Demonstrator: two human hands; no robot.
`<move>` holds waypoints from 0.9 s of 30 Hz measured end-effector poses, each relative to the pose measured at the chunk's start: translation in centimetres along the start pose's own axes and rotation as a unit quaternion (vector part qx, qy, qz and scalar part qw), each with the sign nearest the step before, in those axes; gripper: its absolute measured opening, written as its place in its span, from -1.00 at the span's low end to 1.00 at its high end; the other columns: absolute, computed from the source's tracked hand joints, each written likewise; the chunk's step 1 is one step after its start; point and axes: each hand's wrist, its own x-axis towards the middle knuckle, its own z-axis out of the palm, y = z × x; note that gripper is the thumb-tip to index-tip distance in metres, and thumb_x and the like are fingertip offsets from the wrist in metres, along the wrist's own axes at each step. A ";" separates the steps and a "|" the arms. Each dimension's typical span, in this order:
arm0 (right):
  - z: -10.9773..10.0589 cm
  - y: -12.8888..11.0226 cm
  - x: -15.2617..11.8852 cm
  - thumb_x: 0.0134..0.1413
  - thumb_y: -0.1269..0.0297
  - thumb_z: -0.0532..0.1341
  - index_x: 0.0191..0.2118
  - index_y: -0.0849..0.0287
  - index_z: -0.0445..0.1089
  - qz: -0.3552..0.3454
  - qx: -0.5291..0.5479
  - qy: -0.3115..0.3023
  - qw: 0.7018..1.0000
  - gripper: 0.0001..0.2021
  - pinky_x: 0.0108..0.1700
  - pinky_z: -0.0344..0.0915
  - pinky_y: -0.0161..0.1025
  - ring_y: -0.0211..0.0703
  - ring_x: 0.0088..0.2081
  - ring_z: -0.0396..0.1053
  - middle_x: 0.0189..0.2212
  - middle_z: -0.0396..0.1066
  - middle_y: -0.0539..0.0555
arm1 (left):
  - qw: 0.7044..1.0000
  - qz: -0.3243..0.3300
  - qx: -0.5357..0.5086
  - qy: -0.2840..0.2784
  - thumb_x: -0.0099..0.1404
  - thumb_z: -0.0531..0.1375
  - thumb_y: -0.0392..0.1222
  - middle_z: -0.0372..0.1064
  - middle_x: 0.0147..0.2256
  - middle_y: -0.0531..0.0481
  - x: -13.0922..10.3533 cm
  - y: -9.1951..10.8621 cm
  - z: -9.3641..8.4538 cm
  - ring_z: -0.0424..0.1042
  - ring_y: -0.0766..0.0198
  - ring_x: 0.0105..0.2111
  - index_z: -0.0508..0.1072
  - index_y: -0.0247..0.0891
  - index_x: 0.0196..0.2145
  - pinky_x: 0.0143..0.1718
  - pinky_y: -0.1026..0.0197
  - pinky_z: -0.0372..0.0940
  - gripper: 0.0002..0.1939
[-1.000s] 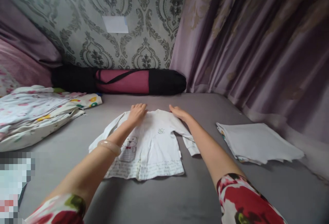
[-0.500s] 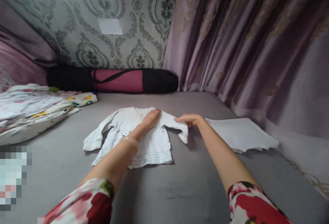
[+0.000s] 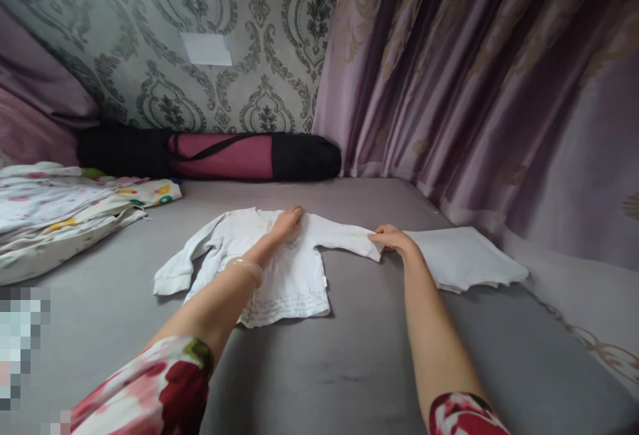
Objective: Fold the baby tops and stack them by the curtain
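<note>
A small white long-sleeved shirt [image 3: 294,275] lies spread on the grey bed sheet, with faint printing on its chest and along its hem. Across the upper chest, close to the shoulder, my left hand [image 3: 288,223] rests flat with its fingers stretched out. My right hand [image 3: 394,239] pinches the cuff of the sleeve on the right, which is drawn out nearly straight. The other sleeve lies bent downward at the left. My left forearm hides part of the shirt's front.
To the right lies a stack of folded white cloth [image 3: 464,255]. Patterned fabrics [image 3: 64,215] are heaped at the left. A black and pink rolled bag [image 3: 219,155] lies along the wall, and a purple curtain [image 3: 449,89] hangs at the right.
My right hand has moved right along the sleeve to its cuff. The sleeve, earlier drooping at its end, is now stretched out sideways. My left hand stays on the shirt's upper chest.
</note>
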 end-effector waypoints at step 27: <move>3.1 -1.8 -1.8 0.36 0.14 0.00 0.02 0.13 0.39 0.003 -0.048 0.244 0.969 -0.68 -0.10 0.27 -0.18 0.01 -0.05 0.43 -0.04 0.46 0.22 | 0.986 -0.088 0.141 0.016 0.40 -0.08 -0.20 0.35 -0.08 -0.28 1.9 2.5 1.4 0.25 -0.07 -0.02 0.41 -0.29 -0.09 0.00 -0.06 0.04 -0.68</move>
